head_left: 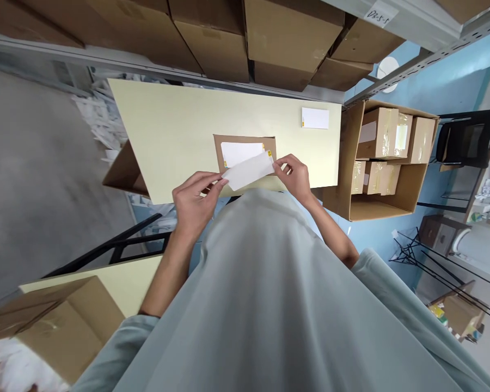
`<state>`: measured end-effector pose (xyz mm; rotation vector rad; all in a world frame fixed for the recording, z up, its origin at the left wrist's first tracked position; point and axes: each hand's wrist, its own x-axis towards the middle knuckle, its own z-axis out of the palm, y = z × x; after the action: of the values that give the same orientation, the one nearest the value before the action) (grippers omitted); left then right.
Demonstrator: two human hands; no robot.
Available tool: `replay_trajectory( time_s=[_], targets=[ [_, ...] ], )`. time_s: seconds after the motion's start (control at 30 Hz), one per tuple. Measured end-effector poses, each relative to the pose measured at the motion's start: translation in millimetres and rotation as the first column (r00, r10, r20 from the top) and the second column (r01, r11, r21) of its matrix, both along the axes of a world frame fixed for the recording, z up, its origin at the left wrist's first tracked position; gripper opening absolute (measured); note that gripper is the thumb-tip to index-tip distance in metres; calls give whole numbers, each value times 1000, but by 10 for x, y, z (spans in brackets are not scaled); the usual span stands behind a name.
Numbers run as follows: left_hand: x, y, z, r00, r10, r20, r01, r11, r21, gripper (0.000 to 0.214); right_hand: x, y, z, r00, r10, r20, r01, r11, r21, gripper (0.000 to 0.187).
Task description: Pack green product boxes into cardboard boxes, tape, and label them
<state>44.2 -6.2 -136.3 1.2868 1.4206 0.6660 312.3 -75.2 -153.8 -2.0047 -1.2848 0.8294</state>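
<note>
A white paper slip with a yellow mark at its upper right corner is held tilted between my two hands. My left hand pinches its left end, thumb and fingers closed. At the right end my right hand pinches the slip's edge by the fingertips. Just behind it lies a brown cardboard piece on the pale yellow table. On that cardboard rests another white slip with yellow marks, partly covered by the held one.
A white stack of slips lies at the table's far right. An open carton with several taped boxes stands beyond the right edge. Above the table's back runs a shelf with cardboard boxes. Another carton is at lower left.
</note>
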Motion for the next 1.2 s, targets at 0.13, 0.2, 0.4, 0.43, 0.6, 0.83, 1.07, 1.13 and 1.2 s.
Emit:
replay_trajectory(
  time_s=[0.13,0.2,0.4,0.43,0.6,0.83,1.07,1.13,1.2],
  targets=[
    [-42,14,-196,994,98,-52,-101,993,-67,24,-269,-168,243,965,223,140,-236,968,88,20],
    [-58,27,-297,989,141,-49,-146,980,-132,27,-425,-248,345,901,388,192,-410,908,89,21],
    [-59,29,-453,986,166,24,-156,961,-229,19,-636,-298,421,787,561,257,-590,806,49,22],
    [-55,21,-459,985,162,53,-144,959,-246,17,-624,-285,414,807,535,248,-565,823,61,20],
    [-30,-9,-482,973,201,114,-153,929,-336,26,-505,-219,405,921,370,123,-382,920,85,17],
    [51,60,-515,976,187,112,-134,921,-365,35,-428,-167,450,958,288,19,-287,947,141,17],
    [109,169,-519,981,179,81,-141,930,-340,31,-381,-111,472,970,242,-36,-236,964,120,19],
    [111,193,-528,983,166,80,-130,934,-333,31,-377,-100,476,972,227,-57,-219,968,120,19],
    [108,213,-542,986,143,79,-111,941,-321,30,-374,-86,472,974,211,-85,-200,973,118,18]
  ],
)
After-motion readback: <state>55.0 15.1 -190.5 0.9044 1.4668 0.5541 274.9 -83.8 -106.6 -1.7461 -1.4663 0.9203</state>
